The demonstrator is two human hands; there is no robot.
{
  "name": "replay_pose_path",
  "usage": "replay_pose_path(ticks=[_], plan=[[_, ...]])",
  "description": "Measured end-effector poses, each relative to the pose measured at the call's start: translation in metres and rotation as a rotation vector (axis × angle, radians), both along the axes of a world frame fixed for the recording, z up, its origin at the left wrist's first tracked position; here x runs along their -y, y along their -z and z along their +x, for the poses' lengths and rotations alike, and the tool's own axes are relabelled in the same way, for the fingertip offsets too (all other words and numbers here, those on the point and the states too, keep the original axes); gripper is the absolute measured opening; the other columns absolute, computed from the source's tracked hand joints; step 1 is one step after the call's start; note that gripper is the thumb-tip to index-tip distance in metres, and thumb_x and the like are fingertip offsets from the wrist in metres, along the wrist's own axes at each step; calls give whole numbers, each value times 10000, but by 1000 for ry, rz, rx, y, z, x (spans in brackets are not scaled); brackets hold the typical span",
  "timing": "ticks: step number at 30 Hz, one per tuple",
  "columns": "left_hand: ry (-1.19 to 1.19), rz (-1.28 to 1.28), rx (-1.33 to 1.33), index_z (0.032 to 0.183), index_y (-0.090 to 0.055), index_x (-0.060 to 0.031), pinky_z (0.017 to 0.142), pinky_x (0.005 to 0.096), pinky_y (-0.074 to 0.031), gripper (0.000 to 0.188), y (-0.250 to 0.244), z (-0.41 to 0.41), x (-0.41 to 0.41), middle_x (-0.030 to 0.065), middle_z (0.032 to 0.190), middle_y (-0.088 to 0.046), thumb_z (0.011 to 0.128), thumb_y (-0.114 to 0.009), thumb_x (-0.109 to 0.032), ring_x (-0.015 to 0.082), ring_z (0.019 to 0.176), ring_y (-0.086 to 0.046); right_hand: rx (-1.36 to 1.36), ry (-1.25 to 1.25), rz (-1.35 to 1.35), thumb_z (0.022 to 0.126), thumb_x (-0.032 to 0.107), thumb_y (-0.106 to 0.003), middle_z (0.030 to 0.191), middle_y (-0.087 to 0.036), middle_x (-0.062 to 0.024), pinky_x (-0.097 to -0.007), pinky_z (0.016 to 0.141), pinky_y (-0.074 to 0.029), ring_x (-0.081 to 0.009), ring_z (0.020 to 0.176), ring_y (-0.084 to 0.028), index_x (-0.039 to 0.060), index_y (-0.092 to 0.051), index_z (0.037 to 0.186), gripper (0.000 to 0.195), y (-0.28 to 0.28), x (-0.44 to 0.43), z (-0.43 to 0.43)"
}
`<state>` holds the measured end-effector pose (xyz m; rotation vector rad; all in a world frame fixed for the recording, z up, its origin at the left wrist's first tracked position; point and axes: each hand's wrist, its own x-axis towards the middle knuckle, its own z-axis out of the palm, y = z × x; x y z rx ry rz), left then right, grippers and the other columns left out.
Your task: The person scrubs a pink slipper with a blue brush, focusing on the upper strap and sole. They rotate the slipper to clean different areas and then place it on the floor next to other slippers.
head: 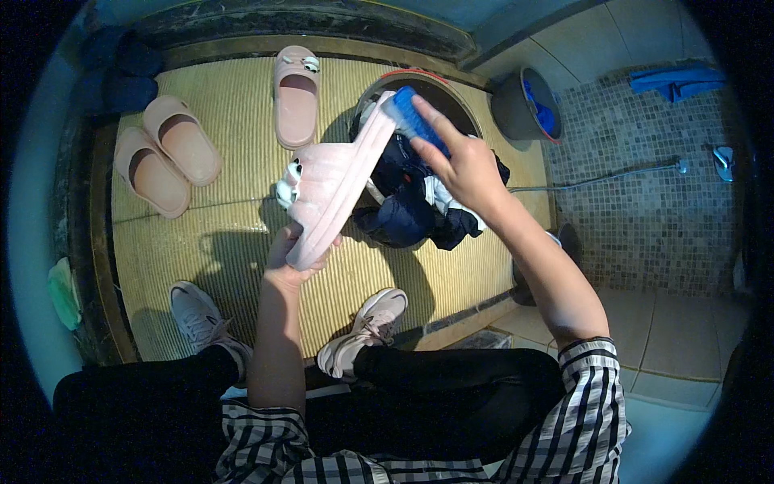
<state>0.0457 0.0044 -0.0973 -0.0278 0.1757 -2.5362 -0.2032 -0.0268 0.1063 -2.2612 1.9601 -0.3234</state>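
My left hand (294, 257) grips one end of a pink slide slipper (329, 184), which is tilted on its side with its strap facing left. Black-and-white cartoon eyes decorate that strap. In my right hand (468, 163) is a blue scrubbing brush (416, 120), blurred and held against the slipper's upper end. The brush's bristles are largely hidden. A matching pink slipper (296, 103) with similar eyes lies on the ribbed yellow floor (242, 145), left of the held one.
Two plain pink slippers (172, 154) lie at the left. Behind my right hand, a round basin (465, 112) has dark and white clothes (405, 212) spilling over its near side. A grey bucket (511, 109) with blue cloth stands by the tiled wall (623, 139). A thin hose (611, 180) runs to the wall.
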Motion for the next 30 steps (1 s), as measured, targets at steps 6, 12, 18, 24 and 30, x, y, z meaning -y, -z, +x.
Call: replay_pose_path(ticks=[6, 12, 18, 24, 30], plan=[[-86, 161, 575, 1185, -545, 4, 477, 317, -528, 424, 21, 10, -12, 156, 1043, -636, 944, -449, -331, 234, 794, -658, -112, -511, 152, 933, 411, -537, 514, -493, -50, -335, 355, -396, -189, 383, -481, 232, -481, 1387, 491, -16, -48, 84], [11, 86, 279, 1274, -417, 79, 414, 237, -421, 494, -10, 21, -1, 219, 934, -578, 963, -321, -293, 169, 586, -502, -235, -249, 62, 941, 452, -516, 590, -591, -101, -364, 443, -469, -259, 474, -589, 253, -482, 1386, 489, -16, 0, 54], [69, -105, 62, 1423, -242, 18, 551, 285, -492, 881, 18, 26, 8, 220, 1125, -467, 796, -722, -373, 200, 777, -506, -293, -76, -18, 942, 414, -532, 650, -629, -126, -400, 481, -486, -311, 518, -610, 236, -473, 1389, 485, -25, 19, 37], [-202, 311, 855, 1172, -515, 9, 443, 267, -445, 451, -34, -4, -6, 157, 939, -609, 946, -445, -375, 200, 611, -530, -260, -475, 60, 957, 416, -510, 511, -476, -9, -257, 311, -317, -95, 358, -405, 227, -490, 1381, 465, -19, -51, 108], [29, 16, 188, 1284, -403, 56, 442, 266, -431, 539, 6, 23, 4, 226, 960, -539, 920, -454, -337, 197, 622, -494, -439, -181, 13, 945, 417, -524, 527, -550, -66, -335, 412, -447, -210, 442, -563, 241, -464, 1392, 484, -29, 3, 68]])
